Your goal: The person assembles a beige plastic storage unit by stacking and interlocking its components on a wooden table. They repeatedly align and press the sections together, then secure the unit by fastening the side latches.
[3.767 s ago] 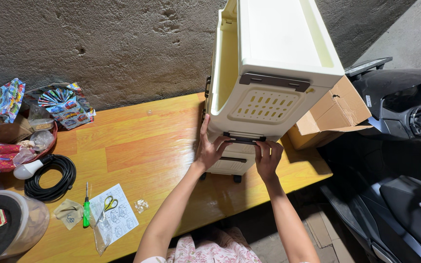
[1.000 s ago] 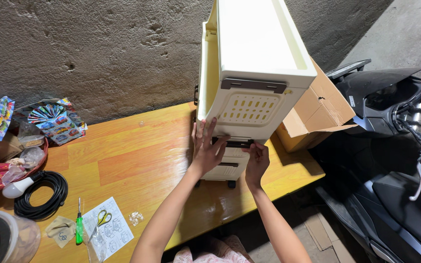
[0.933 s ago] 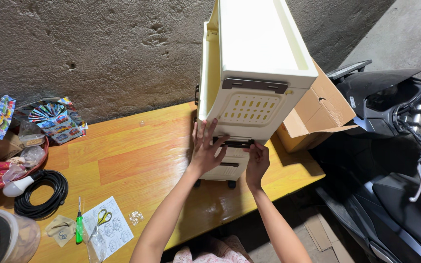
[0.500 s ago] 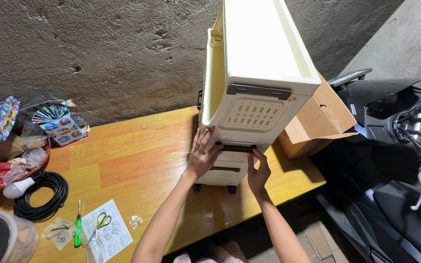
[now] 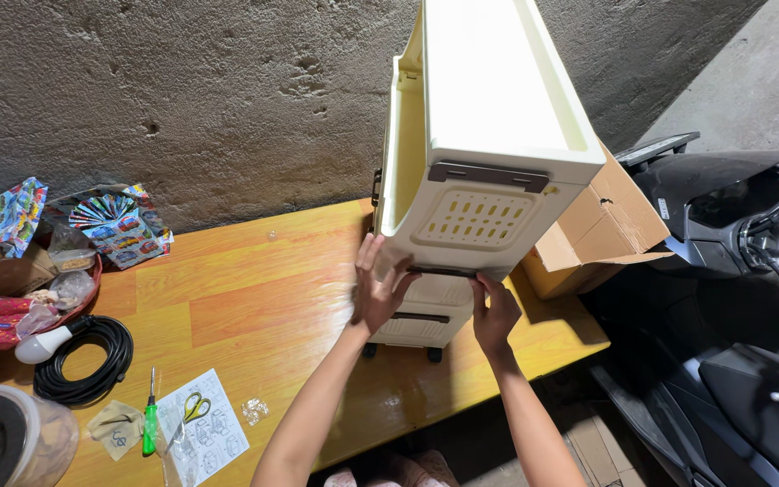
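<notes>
Cream plastic drawer cabinet (image 5: 480, 180) stands between both hands; open fingers (image 5: 367, 261) press its front.

The drawer cabinet (image 5: 484, 162) runs past the top edge, and its body hides most of the cardboard box (image 5: 601, 225). The scooter (image 5: 732, 298) is cut off at right. The instruction sheet's (image 5: 205, 428) drawings are too small to tell.

A tall cream drawer cabinet (image 5: 480, 162) stands on the wooden desk (image 5: 227, 298). The left hand (image 5: 379, 293) lies flat against its lower front, fingers spread; the right hand (image 5: 495, 316) touches the second drawer's edge. A cardboard box (image 5: 606, 225) sits just beside it, a green screwdriver (image 5: 149, 433) well apart.
</notes>
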